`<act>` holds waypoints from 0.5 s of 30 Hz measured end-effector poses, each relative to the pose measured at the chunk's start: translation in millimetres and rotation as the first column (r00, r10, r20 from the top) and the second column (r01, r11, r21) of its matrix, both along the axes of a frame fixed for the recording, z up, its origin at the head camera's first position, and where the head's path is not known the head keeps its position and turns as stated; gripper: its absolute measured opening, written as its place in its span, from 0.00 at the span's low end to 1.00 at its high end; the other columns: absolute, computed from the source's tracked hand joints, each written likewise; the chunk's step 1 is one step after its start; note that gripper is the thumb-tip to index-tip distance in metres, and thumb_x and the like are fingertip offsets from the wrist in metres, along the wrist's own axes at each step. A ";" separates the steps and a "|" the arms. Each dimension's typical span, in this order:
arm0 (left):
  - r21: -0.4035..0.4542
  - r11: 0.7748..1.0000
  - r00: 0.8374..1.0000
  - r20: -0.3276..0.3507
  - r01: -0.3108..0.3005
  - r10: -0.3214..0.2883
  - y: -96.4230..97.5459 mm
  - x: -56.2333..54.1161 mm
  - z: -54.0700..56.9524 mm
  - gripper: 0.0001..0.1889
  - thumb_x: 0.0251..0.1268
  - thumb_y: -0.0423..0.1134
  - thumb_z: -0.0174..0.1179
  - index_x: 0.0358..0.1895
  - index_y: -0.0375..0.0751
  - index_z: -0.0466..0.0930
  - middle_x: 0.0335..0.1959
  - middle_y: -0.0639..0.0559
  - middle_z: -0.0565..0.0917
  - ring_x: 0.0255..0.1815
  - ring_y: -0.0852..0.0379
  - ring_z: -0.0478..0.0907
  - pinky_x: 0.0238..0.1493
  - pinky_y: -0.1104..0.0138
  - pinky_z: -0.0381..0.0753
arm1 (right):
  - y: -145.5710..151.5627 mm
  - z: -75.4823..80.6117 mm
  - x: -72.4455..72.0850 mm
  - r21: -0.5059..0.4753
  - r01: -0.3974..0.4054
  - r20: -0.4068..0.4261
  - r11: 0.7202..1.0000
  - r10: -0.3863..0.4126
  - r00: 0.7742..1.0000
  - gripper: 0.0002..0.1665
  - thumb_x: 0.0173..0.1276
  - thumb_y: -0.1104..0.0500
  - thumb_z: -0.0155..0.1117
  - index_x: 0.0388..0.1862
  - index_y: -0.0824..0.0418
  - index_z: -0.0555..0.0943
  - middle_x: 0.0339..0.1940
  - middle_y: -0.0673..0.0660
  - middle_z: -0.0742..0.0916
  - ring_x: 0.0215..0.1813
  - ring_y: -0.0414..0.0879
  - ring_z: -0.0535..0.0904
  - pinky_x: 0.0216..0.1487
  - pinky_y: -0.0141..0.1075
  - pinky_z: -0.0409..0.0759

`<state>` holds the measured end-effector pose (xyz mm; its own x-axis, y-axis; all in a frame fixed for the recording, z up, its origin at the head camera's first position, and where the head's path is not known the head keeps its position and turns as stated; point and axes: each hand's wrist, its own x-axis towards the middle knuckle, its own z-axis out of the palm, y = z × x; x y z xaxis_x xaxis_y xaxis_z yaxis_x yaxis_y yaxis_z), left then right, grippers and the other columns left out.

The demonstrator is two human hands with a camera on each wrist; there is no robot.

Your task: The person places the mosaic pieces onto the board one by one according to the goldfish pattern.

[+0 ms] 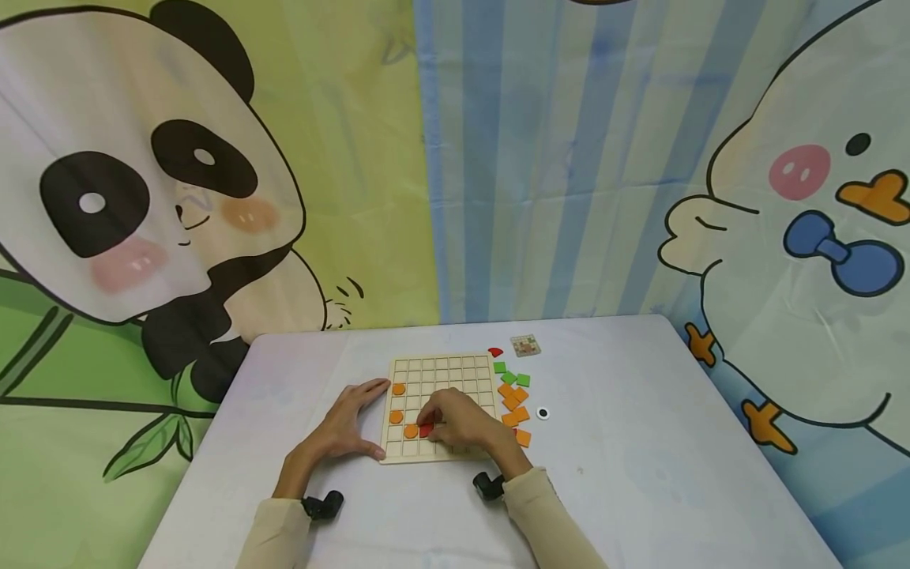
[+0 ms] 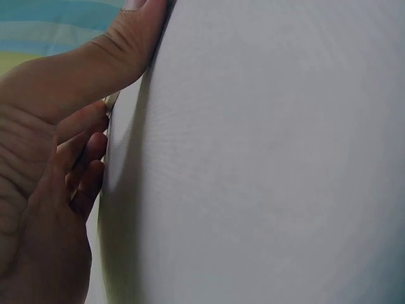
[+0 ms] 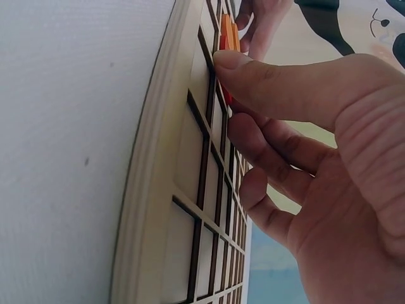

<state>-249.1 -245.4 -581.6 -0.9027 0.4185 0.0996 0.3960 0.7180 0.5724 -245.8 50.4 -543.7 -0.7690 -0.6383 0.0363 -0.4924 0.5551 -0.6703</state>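
Observation:
A wooden grid board (image 1: 441,458) lies on the table, its squares framed by thin raised strips. Along its left edge, my left hand (image 1: 346,423) rests with thumb and fingers spread, touching the frame. My right hand (image 1: 460,419) is over the lower middle of the grid and pinches a red piece (image 1: 426,431) between thumb and fingers. In the right wrist view this red piece (image 3: 225,95) is partly hidden by the thumb. Just left of it is an orange disc (image 1: 411,431); two more orange discs sit in the left columns.
Right of the board lie several green tiles (image 1: 523,380) and orange tiles (image 1: 522,413). A black-and-white ring-shaped piece (image 1: 543,413) is beside them. Behind are a red piece (image 1: 495,352) and a small picture card (image 1: 525,345). A printed curtain (image 1: 533,158) hangs behind the table.

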 end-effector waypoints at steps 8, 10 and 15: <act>-0.006 1.000 1.000 0.022 -0.008 0.008 0.6 0.8 2.4 0.74 0.25 0.60 0.94 0.86 0.44 0.66 0.86 0.45 0.69 0.77 0.38 0.68 0.77 0.34 0.71 | 3.4 0.3 -0.4 -0.020 -0.006 0.006 1.000 0.007 1.000 0.16 0.69 0.64 0.79 0.55 0.57 0.93 0.51 0.49 0.93 0.51 0.41 0.87 0.57 0.32 0.85; -0.006 1.000 1.000 0.021 -0.009 0.009 0.9 1.1 2.8 0.74 0.25 0.60 0.94 0.86 0.44 0.66 0.86 0.44 0.69 0.77 0.38 0.68 0.77 0.34 0.71 | 8.1 1.3 -1.3 -0.041 -0.008 -0.011 0.999 0.007 1.000 0.17 0.69 0.63 0.80 0.56 0.58 0.93 0.51 0.51 0.94 0.50 0.44 0.87 0.56 0.34 0.86; -0.003 1.000 0.999 0.028 -0.017 0.017 1.8 1.9 3.9 0.74 0.25 0.59 0.94 0.86 0.44 0.65 0.86 0.44 0.68 0.77 0.39 0.68 0.77 0.34 0.71 | 34.0 7.3 -7.0 -0.119 0.039 -0.012 0.992 -0.041 0.999 0.18 0.67 0.64 0.82 0.55 0.63 0.92 0.48 0.58 0.94 0.49 0.53 0.87 0.53 0.43 0.87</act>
